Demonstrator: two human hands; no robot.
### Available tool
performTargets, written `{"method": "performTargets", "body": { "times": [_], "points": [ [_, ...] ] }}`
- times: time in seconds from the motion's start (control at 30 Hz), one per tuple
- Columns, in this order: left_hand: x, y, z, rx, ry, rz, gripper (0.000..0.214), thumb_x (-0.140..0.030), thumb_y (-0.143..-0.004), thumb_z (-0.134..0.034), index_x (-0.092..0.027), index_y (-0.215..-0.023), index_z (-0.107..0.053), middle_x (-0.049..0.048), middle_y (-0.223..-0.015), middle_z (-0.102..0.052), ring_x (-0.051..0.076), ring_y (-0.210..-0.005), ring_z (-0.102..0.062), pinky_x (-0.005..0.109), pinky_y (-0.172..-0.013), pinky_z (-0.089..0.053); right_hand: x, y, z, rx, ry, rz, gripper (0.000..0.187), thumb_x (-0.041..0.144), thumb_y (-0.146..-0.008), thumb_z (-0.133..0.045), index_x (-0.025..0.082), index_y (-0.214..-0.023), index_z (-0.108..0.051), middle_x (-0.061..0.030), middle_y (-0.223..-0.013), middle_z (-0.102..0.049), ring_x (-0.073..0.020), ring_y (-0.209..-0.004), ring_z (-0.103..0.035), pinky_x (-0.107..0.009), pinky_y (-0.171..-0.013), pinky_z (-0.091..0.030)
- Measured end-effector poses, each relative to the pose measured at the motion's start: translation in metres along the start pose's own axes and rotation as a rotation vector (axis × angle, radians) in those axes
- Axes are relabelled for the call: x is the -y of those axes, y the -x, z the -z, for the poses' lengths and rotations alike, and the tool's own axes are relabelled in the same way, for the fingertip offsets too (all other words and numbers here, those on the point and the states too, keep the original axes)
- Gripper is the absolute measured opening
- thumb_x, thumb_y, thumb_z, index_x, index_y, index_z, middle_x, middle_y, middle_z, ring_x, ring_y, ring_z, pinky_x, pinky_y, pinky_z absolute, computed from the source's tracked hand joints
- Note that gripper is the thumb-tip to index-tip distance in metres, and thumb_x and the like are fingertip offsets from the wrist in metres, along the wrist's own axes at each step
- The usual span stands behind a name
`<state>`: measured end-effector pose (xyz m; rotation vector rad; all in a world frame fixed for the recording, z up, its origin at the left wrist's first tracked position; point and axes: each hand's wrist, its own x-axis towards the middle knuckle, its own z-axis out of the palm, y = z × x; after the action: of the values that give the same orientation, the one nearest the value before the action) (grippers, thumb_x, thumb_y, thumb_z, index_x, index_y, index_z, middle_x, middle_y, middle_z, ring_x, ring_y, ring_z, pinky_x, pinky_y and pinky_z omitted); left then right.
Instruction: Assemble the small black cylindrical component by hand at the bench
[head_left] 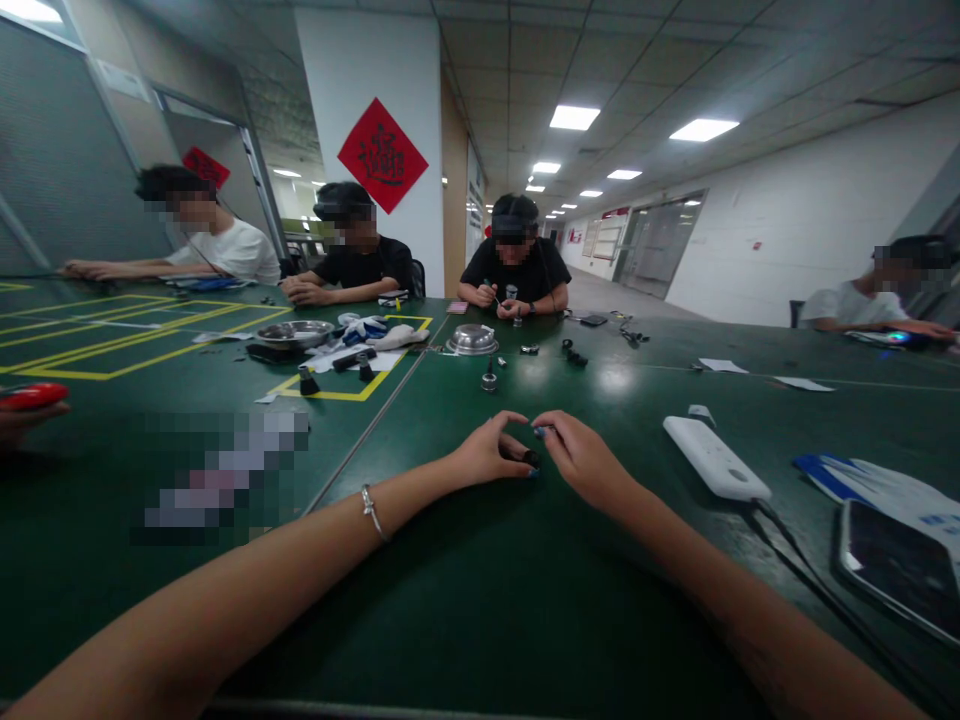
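Both my hands meet on the green table (480, 600) in front of me. My left hand (491, 452) is closed, its fingers pinching a small black cylindrical part (530, 460) that rests on or just above the table. My right hand (577, 455) is also closed, its fingertips pressed against the same part from the right. A thin bracelet (371, 512) sits on my left wrist. Most of the part is hidden by my fingers.
A white power bank (714, 458) with a cable lies to the right, beside a phone (896, 565) and white-blue gloves (870, 485). Metal bowls (471, 340) (294, 331) and small black parts (307, 381) sit farther back. Several people work at the far and side edges.
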<state>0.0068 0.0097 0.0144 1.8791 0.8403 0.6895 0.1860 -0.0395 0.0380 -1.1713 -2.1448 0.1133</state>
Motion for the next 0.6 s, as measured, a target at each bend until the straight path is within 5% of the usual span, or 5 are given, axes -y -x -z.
{"method": "performTargets", "body": {
  "times": [0.17,0.37,0.5,0.6],
  "points": [
    [0.006,0.0,0.003,0.016,0.015,-0.069,0.078,-0.016,-0.063,-0.075,-0.018,-0.128,-0.031,0.0003,-0.079,-0.067,0.016,-0.079,-0.065,0.033,-0.078,-0.049,0.003,0.002,-0.007,0.21,-0.026,0.021,0.018,0.021,-0.089,-0.042,0.016,-0.096,-0.058,-0.0062,-0.094,-0.063,-0.0169,-0.086,-0.058,-0.03,-0.077,-0.043],
    [0.0,0.004,0.004,0.048,0.031,-0.092,0.104,-0.014,-0.065,-0.072,-0.018,-0.142,-0.002,0.0003,-0.08,-0.067,0.017,-0.081,-0.065,0.037,-0.081,-0.048,0.005,0.005,-0.021,0.118,-0.164,-0.267,0.027,0.021,-0.088,-0.044,0.012,-0.113,-0.045,-0.0016,-0.074,-0.058,-0.0143,-0.065,-0.055,-0.027,-0.062,-0.042],
    [0.003,0.001,0.007,0.079,0.017,-0.118,0.097,-0.014,-0.067,-0.07,-0.017,-0.142,-0.01,0.0008,-0.084,-0.067,0.017,-0.084,-0.064,0.037,-0.083,-0.047,0.008,0.002,-0.02,0.08,-0.101,-0.13,0.012,0.019,-0.085,-0.049,0.016,-0.093,-0.058,-0.0036,-0.084,-0.056,-0.0144,-0.075,-0.054,-0.028,-0.069,-0.044],
    [0.01,-0.001,0.007,0.088,0.012,-0.154,0.088,-0.016,-0.068,-0.069,-0.016,-0.14,-0.019,0.002,-0.086,-0.066,0.017,-0.083,-0.064,0.035,-0.082,-0.048,0.009,0.001,-0.017,0.076,-0.024,0.002,0.017,0.016,-0.086,-0.048,0.017,-0.097,-0.061,-0.0066,-0.094,-0.055,-0.0167,-0.089,-0.054,-0.031,-0.079,-0.043]
  ]
}}
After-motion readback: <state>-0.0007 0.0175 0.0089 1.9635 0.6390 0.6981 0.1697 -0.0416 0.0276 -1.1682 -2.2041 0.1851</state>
